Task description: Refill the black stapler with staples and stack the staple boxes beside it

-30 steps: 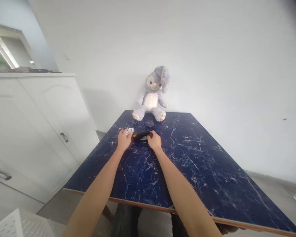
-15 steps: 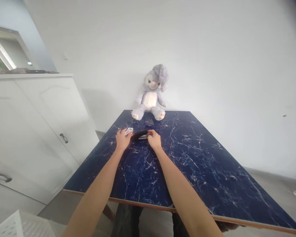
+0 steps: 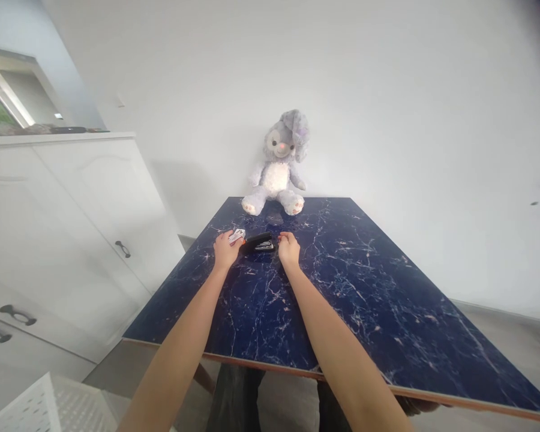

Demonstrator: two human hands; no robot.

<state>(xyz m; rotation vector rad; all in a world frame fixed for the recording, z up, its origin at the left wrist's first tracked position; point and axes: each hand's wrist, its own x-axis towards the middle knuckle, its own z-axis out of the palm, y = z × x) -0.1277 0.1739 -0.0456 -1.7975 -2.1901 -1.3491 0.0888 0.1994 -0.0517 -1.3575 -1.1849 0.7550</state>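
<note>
A plain pale wall [image 3: 409,120] fills the far side and the right. Against it stands a table [image 3: 342,312] with a dark blue, white-veined marbled top, running from near to far. On the left is a white cabinet [image 3: 72,222] with dark handles, and at the near left is the corner of a white perforated basket [image 3: 78,408]. A pale grey-lilac plush toy [image 3: 275,178] sits at the far edge of the table, leaning back on the wall, its feet pointing to the near side.

The left hand [image 3: 225,251] grasps a small white box with dark print; whether its fingers also press on the stapler, I cannot tell. The right hand [image 3: 288,249] has its fingers bent, just right of the stapler; whether something is pinched there is too small to tell. The black stapler [image 3: 258,242] lies between the hands, near the toy's feet, silvery metal showing in its side. The small white box [image 3: 237,236] is at the stapler's left end.
</note>
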